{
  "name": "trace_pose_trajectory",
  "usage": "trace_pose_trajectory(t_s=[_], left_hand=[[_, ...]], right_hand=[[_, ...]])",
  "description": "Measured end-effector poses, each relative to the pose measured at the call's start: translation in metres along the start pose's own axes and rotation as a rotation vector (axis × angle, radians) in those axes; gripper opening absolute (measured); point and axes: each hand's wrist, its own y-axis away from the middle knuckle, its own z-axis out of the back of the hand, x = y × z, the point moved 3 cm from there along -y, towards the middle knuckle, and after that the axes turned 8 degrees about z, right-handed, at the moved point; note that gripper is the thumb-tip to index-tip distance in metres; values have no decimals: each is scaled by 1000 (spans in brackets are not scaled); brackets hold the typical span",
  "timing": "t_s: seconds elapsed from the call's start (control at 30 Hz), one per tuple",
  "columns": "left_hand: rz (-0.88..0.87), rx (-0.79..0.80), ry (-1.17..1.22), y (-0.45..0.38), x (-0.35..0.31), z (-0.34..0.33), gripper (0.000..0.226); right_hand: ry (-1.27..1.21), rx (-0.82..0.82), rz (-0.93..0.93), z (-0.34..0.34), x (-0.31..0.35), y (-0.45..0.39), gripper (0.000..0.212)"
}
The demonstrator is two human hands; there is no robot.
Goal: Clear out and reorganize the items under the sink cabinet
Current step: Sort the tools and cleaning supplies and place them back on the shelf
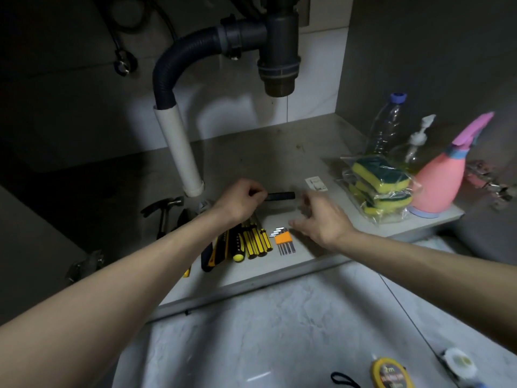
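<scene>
Left hand [240,201] fingers curled, pinching one end of a short black bar-like tool [281,196]; the far end pokes right, toward the right hand [321,219]. Right-hand fingers [307,204] spread, loose, holding nothing, just beside the tool's free end; blurred.

Risk, as judged: the end-only pinch is weak, so the tool could tip or drop onto the cabinet floor [251,158]. The left forearm passes over the yellow-black screwdrivers [256,243], and a low sweep would scatter that row or nudge the orange hex key set [283,240] just below the right hand.

Containers, further right: clear bag [372,191] holds stacked yellow-green sponges. Beyond it, a clear bottle [387,127], pump bottle [418,138] and pink spray bottle [442,180]; contents can't be told.
</scene>
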Motion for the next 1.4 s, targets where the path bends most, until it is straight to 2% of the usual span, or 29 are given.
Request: trace_pose_trajectory(t_s=[0.07, 0.1, 0.2, 0.27, 0.37, 0.43, 0.63, 0.77, 0.9, 1.03, 1.17, 1.4], left_hand=[[-38, 57, -18, 1, -6, -3, 22], [-57, 82, -27, 2, -9, -3, 22], [-93, 158, -37, 3, -18, -5, 21], [-87, 158, -33, 3, -21, -8, 19], [-33, -46, -66, 4, -19, -7, 38], [-30, -147, -126, 9, -17, -7, 38], [-184, 36, -450, 44, -11, -38, 22], [-268, 91, -633, 53, -9, -51, 36], [-279, 89, -635, 52, -12, -53, 35], [-283, 92, -616, 50, -15, -55, 33], [-296, 93, -616, 50, -17, -57, 30], [-293, 95, -618, 50, -18, -57, 31]], right_hand=[[120, -7, 169, 19, 7, -2, 70], [177, 20, 212, 26, 9, -2, 65], [263, 73, 217, 34, 10, 2, 24], [285, 88, 200, 32, 7, 6, 18], [299, 129, 80, 27, -5, 9, 26], [227, 147, -49, 22, -14, 13, 31], [-132, 60, -265, 1, -18, 20, 18], [64, 85, -279, 0, -9, 20, 29], [144, 135, -296, -2, -10, 21, 33], [19, 74, -285, 2, -20, 22, 30], [3, 26, -207, 2, -23, 23, 30], [-132, 30, -279, -9, -21, 16, 17]])
